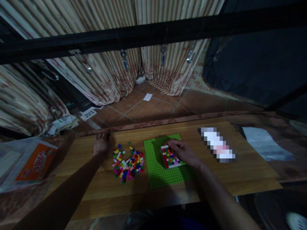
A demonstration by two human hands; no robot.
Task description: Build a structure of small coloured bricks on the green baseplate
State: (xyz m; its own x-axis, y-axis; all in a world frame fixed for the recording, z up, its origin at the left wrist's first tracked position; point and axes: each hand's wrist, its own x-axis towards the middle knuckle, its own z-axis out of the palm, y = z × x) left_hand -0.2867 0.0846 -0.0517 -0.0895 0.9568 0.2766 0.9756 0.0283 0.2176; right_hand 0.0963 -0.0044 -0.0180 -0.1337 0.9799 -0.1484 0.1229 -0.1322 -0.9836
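Head view shows the brick block (171, 157) on or just above the green baseplate (158, 178), within its outline, on the wooden desk (112, 198). Over the baseplate, the right hand (183, 151) bends its fingers over the block's upper right corner; whether they clamp it or merely press cannot be told. Left of the baseplate lies a pile of loose bricks (129, 164), and beyond that the left hand (102, 144) rests loosely curled, its fingertips too dark to read. The block looks light, stiff and smooth, probably liable to shed bricks if twisted; opposite side walls, held low, seem the safest grip.
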